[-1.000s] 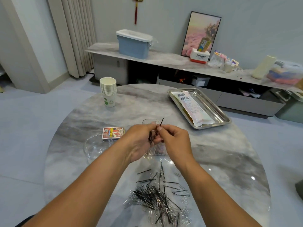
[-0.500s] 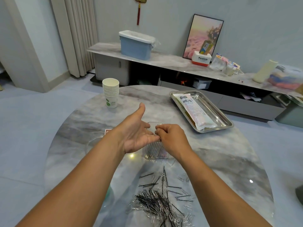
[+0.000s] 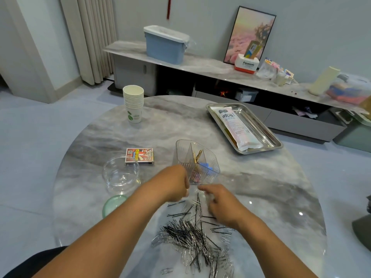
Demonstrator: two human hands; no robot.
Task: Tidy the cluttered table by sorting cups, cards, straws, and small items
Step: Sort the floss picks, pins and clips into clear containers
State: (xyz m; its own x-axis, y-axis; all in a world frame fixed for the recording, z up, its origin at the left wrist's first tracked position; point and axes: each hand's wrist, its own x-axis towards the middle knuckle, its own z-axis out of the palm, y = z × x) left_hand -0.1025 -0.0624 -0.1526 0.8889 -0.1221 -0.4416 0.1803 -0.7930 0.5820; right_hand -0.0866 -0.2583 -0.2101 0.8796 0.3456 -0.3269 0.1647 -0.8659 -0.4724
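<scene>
A stack of paper cups (image 3: 133, 104) is seen upright at the far left of the round marble table (image 3: 271, 189). Nearer, a clear glass bowl (image 3: 120, 173) is placed just in front of a card box (image 3: 140, 156), with a green glass lid (image 3: 114, 204) lying flat below the bowl.

The left hand (image 3: 174, 183) is held low at the near left edge of a clear divided organizer (image 3: 197, 163); its fingers are curled inward, but whether anything is pinched cannot be told. Wooden clips and blue items are contained in the organizer's compartments.

The right hand (image 3: 222, 205) is positioned just beside the left, over scattered black hairpins (image 3: 188, 229). Its fingers are loosely spread and extended toward the left hand, and nothing is seen gripped in them. The main heap of hairpins is mixed with silver paper clips (image 3: 220, 259) near the table's front edge.

At the far right, a steel tray (image 3: 269, 137) is set on the table, and a sealed packet of straws (image 3: 236, 127) is laid lengthwise in it.
</scene>
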